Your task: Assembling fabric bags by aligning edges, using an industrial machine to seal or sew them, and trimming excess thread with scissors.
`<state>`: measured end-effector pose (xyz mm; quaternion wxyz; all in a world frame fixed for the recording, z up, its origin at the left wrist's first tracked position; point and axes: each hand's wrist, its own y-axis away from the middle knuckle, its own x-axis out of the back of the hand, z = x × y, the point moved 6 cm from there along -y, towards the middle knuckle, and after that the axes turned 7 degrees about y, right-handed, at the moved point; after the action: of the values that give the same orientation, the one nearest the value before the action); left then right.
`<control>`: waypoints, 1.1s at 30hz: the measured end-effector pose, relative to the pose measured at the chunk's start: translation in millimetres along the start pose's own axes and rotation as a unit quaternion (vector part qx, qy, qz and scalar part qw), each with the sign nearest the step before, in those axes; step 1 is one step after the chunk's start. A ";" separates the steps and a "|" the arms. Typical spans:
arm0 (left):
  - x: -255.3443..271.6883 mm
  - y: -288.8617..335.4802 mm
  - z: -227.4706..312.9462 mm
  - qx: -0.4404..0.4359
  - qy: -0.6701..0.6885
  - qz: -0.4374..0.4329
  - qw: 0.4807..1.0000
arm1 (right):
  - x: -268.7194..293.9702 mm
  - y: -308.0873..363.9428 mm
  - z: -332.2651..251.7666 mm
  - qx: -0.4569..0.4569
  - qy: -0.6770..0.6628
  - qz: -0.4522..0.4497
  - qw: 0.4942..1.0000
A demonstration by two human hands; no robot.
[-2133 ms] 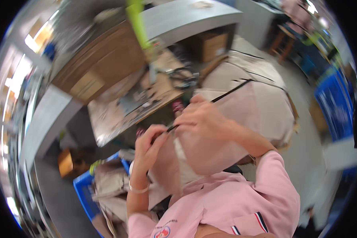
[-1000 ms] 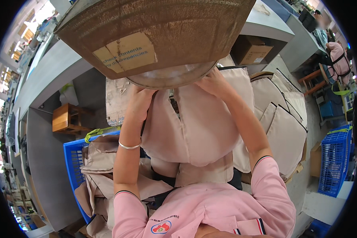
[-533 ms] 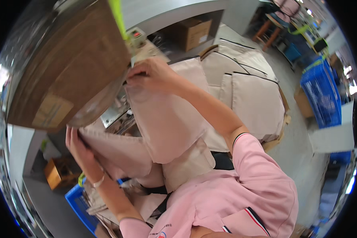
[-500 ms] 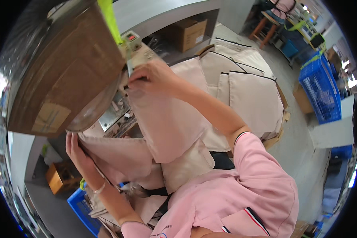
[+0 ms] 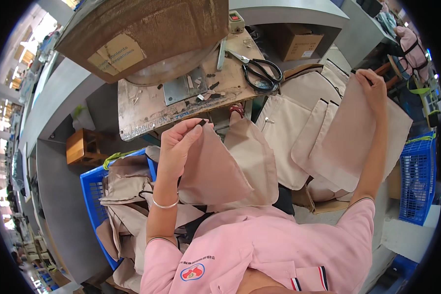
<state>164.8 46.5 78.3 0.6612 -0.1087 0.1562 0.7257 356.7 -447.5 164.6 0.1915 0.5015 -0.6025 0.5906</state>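
My left hand [image 5: 178, 147] is closed in a pinch on the dark-edged top corner of a beige fabric panel [image 5: 211, 169], which hangs over my lap. Out to the right, my right hand [image 5: 373, 90] pinches the top edge of another beige fabric panel [image 5: 350, 132] and holds it above a stack of similar panels [image 5: 285, 134]. A further beige piece [image 5: 252, 157] lies across my lap. Scissors with black handles [image 5: 260, 74] rest on the worn wooden worktable [image 5: 137, 109], near a metal plate [image 5: 174, 92] and scattered fabric scraps.
A large brown cover [image 5: 166, 32] overhangs the worktable. A blue crate [image 5: 90, 193] full of fabric pieces stands at my left, near a wooden stool [image 5: 79, 147]. The stack at right sits in a cardboard box [image 5: 323, 205]. Beyond it is a blue basket [image 5: 417, 179].
My right hand has swung from the worktable far to the right with its panel. My left hand has come up from beside the brown cover's lower edge, still holding fabric. The scissors have come into sight.
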 end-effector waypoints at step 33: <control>66.7 163.4 -49.0 -0.061 -0.408 -0.037 0.910 | -71.8 138.4 -187.0 0.058 -0.473 -0.284 0.832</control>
<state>-6.7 77.6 22.0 0.6855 0.1517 -0.1759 0.6900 204.5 -279.1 76.4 0.0127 0.8787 -0.4154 0.2348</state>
